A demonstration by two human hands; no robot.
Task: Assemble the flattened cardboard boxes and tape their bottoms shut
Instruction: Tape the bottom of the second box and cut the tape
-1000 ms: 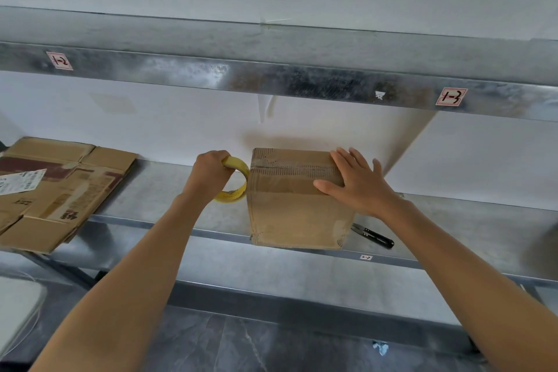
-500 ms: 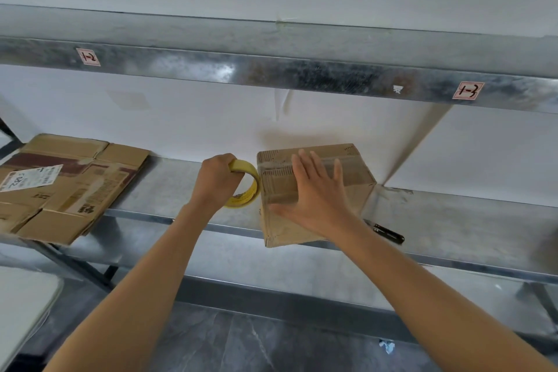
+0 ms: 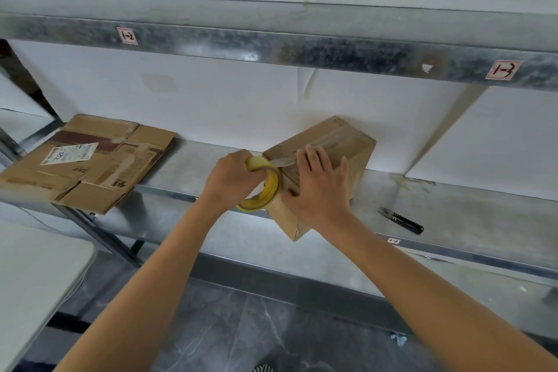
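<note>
On shelf (image 3: 453, 211), flattened cardboard (image 3: 84, 166) left, box (image 3: 341, 145), tape roll (image 3: 270, 186), scissors (image 3: 400, 220) right

Black-handled snips (image 3: 400, 220), perhaps scissors, lie on metal shelf (image 3: 483, 214).

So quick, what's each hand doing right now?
Left hand: closed round the yellow tape roll.
Right hand: open, pressed flat on the cardboard box.

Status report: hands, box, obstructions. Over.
Left hand grips tape roll beside box. Right hand flat on box, angled at shelf edge. Cutter lies clear, to the right.
</note>
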